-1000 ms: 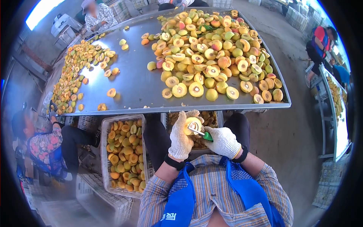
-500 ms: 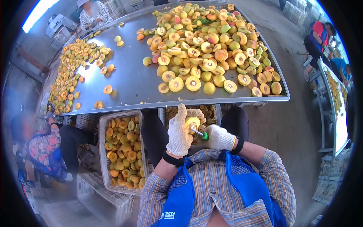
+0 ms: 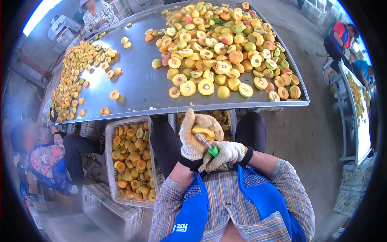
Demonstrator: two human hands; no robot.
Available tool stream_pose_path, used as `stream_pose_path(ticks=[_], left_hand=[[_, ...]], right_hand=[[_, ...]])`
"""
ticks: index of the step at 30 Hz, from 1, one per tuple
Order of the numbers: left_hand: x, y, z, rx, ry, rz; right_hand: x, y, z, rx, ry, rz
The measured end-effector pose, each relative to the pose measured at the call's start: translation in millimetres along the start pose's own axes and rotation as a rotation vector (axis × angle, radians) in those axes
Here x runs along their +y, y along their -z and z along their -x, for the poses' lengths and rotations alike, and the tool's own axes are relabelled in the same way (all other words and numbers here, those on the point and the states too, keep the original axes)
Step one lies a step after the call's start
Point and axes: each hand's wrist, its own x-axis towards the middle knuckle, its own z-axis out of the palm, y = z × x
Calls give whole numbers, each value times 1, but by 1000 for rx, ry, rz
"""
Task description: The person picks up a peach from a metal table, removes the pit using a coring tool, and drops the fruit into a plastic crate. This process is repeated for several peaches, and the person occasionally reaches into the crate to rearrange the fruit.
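Note:
My left hand (image 3: 190, 139), in a white knit glove, is closed around a yellow peach half (image 3: 204, 132) just below the table edge. My right hand (image 3: 229, 153), gloved too, grips a pitting tool by its green handle (image 3: 213, 151). The tool's metal shaft reaches up to the peach half; the glove and fruit hide its tip. Beyond my hands, a heap of halved peaches (image 3: 219, 66) lies on the metal table (image 3: 135, 76).
A white crate (image 3: 109, 177) of peach halves stands left of my legs. Between my knees, another container holds more fruit pieces (image 3: 223, 118). One co-worker (image 3: 48, 157) sits at the left, another (image 3: 98, 16) behind the table. People work at a second table (image 3: 363, 137) on the right.
My right hand has turned and moved slightly down and left, tilting the tool so its handle points lower right. The peach half has tilted, and my left fingers curl further over it.

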Motion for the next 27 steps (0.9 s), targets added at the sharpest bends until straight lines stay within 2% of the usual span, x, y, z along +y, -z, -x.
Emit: stream_pose_path(ticks=[1,2,4,6,8,10,11,12,14,16,18,20,22,24,26,27], left_hand=[[6,-1,-5,43,-82,-174],[16,-12,-6,299,-67,-117],[40,5,-1,518,-221,-247],[76,28,20,618,-369,-510],[120,56,51,919,-219,-1232],[133,64,61,1037,-235,-2667],[134,69,52,1012,-472,-2634],[131,74,41,997,-478,-2636],[103,53,-8,459,-716,-2555],[63,43,-59,180,-615,-2528],[25,30,-106,-35,-249,-2551],[-8,34,-143,-214,-86,-2497],[-27,27,-166,-381,244,-2629],[-41,32,-179,-401,309,-2717],[-42,28,-182,-282,522,-2641],[-37,34,-181,-280,466,-2604]], right_hand=[[-1,0,0,59,7,55],[-3,1,0,114,16,114],[22,19,1,238,99,348],[-1,17,14,464,-163,880],[26,30,21,680,-241,1187],[22,30,27,684,-303,1168],[23,30,27,675,-306,1124],[23,30,26,674,-309,1077],[32,35,23,636,-257,1067],[33,31,22,670,-210,1033],[48,34,21,697,-107,1067],[54,34,24,651,-117,1095],[69,40,25,657,-108,1080],[78,43,25,642,-72,1069],[63,38,33,644,-105,1088],[54,35,37,666,-108,1073]])
